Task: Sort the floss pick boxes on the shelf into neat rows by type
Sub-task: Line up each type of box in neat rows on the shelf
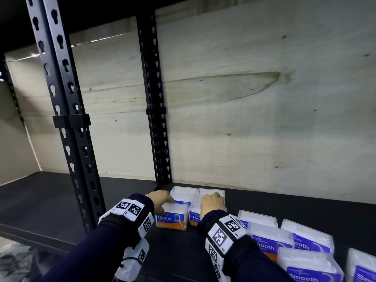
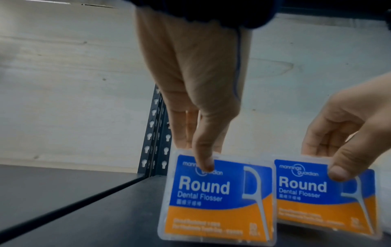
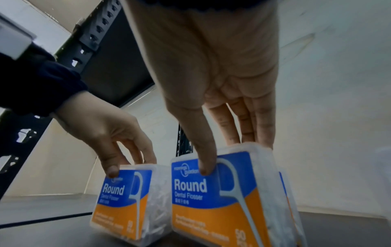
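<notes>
Two clear floss pick boxes labelled "Round" stand side by side on the dark shelf [image 1: 61, 200]. My left hand [image 1: 162, 202] pinches the top of the left Round box [image 1: 172, 219], thumb on its blue and orange label and fingers behind, as the left wrist view shows [image 2: 215, 197]. My right hand [image 1: 212, 201] pinches the right Round box [image 1: 193, 217] the same way, seen close in the right wrist view [image 3: 215, 200]. Two more clear boxes [image 1: 183, 192] stand directly behind them. Several "Smooth" boxes [image 1: 270, 244] lie in a loose cluster at the lower right.
A black perforated upright [image 1: 67, 119] stands at the shelf's front left and another [image 1: 154, 110] at the back, just behind my left hand. A pale wooden panel [image 1: 254, 98] closes the back. Bare shelf stretches to the left of the boxes.
</notes>
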